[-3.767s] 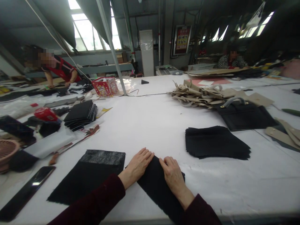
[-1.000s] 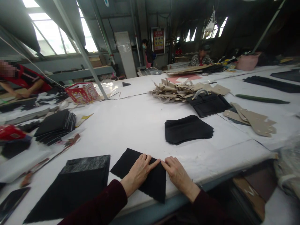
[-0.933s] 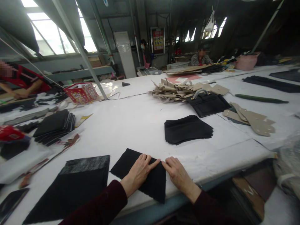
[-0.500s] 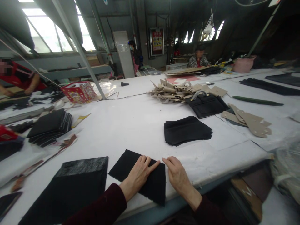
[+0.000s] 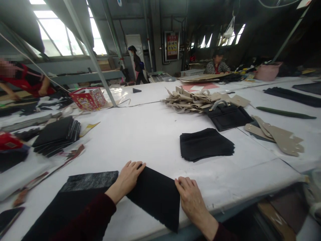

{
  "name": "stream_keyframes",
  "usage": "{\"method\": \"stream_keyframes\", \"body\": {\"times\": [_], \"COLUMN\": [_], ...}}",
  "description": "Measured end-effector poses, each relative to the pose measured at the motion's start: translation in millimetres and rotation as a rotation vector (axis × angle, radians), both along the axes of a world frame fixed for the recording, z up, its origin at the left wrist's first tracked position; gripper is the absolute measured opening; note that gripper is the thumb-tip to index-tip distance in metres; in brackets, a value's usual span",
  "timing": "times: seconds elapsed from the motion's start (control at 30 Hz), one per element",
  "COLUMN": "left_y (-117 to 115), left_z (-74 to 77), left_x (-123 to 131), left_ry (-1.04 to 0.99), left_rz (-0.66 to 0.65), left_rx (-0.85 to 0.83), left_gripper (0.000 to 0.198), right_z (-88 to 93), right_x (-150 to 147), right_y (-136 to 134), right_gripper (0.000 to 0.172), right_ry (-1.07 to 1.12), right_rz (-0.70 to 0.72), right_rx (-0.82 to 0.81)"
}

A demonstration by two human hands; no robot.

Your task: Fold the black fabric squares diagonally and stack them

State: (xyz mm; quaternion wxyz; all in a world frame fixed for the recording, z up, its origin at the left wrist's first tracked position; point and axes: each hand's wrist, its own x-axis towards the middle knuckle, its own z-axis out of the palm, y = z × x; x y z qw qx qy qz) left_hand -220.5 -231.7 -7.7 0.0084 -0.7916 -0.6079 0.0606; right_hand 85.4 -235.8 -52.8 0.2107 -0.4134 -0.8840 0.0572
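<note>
White table (image 5: 147,140) | red box (image 5: 87,99) — contents hidden | left hand (image 5: 124,182), right hand (image 5: 193,204) — open on black fabric (image 5: 152,197)

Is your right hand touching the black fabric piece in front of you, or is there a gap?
Touching: the head view shows the fingers of the right hand lying over the right edge of the black fabric piece, with no table visible between them.

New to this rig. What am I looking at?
No machine here: these are a person's two bare hands, filmed by one head-worn camera looking forward and down. The left hand and right hand lie open at the edges of a black fabric piece. On the white table lie a grey-topped black panel, a stack of black fabric pieces, a black handbag and beige cut pieces. Other people work farther off.
</note>
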Motion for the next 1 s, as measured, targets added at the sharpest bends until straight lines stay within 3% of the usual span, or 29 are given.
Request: {"method": "stream_keyframes", "body": {"times": [0.13, 0.3, 0.4, 0.5, 0.6, 0.7, 0.77, 0.83, 0.93, 1.0], "left_y": [16.1, 24.1, 18.3, 8.8, 7.0, 22.2, 42.4, 69.2, 116.3, 147.8], "left_z": [7.6, 12.5, 15.2, 17.7, 21.4, 28.7, 34.0, 36.9, 35.0, 31.3], "left_x": [0.5, 18.3, 24.2, 28.4, 40.4, 70.5, 100.5, 133.9, 179.6, 202.6], "left_ry": [-0.204, -0.316, -0.367, -0.48, -0.629, -0.78, -0.851, -0.888, -0.897, -0.866], "left_rz": [0.072, 0.039, 0.027, 0.042, 0.073, 0.105, 0.132, 0.155, 0.119, 0.106], "left_rx": [0.032, -0.059, -0.102, -0.177, -0.261, -0.322, -0.345, -0.311, -0.073, 0.085], "left_gripper": [0.034, 0.01, 0.014, 0.019, 0.015, 0.022, 0.009, 0.009, 0.008, 0.006], "right_z": [19.3, 41.1, 36.3, 22.7, 18.5, 36.7, 58.0, 79.1, 97.2, 97.2], "right_x": [-4.6, -29.9, -43.4, -38.9, -11.9, 31.8, 65.5, 99.8, 143.7, 162.5], "right_y": [10.0, 21.7, 23.0, 21.5, 25.9, 47.9, 75.7, 112.8, 176.0, 215.0], "right_gripper": [0.033, 0.039, 0.058, 0.071, 0.061, 0.047, 0.041, 0.036, 0.032, 0.03], "right_ry": [0.037, 0.17, 0.238, 0.271, 0.33, 0.417, 0.409, 0.337, 0.186, 0.058], "right_rz": [-0.033, -0.044, 0.006, -0.011, -0.058, -0.102, -0.104, -0.091, -0.125, -0.194], "right_rx": [-0.157, -0.281, -0.364, -0.504, -0.724, -0.822, -0.805, -0.753, -0.57, -0.43]}}
